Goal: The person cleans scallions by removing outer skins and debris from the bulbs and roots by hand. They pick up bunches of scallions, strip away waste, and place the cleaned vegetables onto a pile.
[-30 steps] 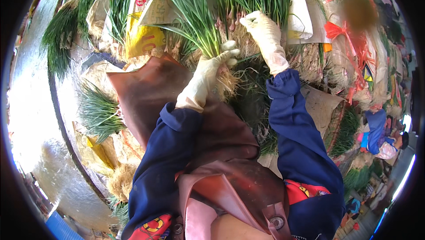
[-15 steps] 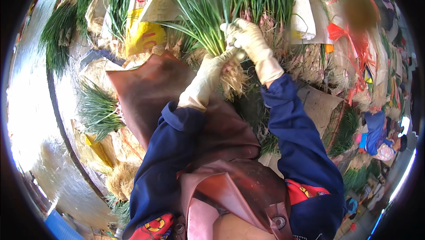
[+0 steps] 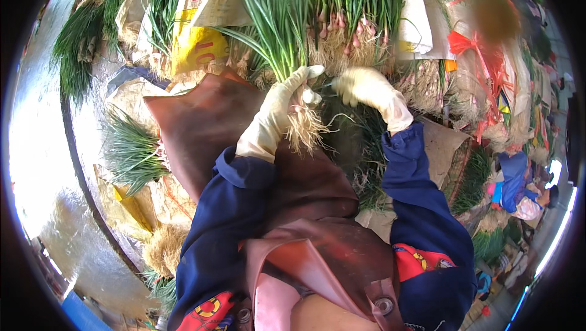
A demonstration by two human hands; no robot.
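Note:
A bunch of spring onions (image 3: 278, 44), with long green leaves, stands upright in my gloved left hand (image 3: 281, 102), whose fingers are closed round its lower stems. Its pale, stringy roots (image 3: 305, 126) hang below that grip. My right hand (image 3: 369, 93), also in a cream glove, is just to the right of the bunch and apart from it. Its fingers look curled but are smeared by motion, so whether anything is in them is unclear. Beyond it lies a row of more spring onions (image 3: 360, 7) with pinkish bulbs and roots toward me.
A brown apron (image 3: 207, 126) covers my lap. Printed sacks (image 3: 198, 44) and further onion bunches (image 3: 131, 148) lie around me. Red plastic strips (image 3: 482, 62) hang at the right. Dark green leaves (image 3: 366, 142) lie below my right hand. Another person (image 3: 519, 181) is at the far right.
My right hand has come away from the bunch, moving right and toward me. The left hand still grips the onions, slightly lower and further left, and the pink bulbs behind show more.

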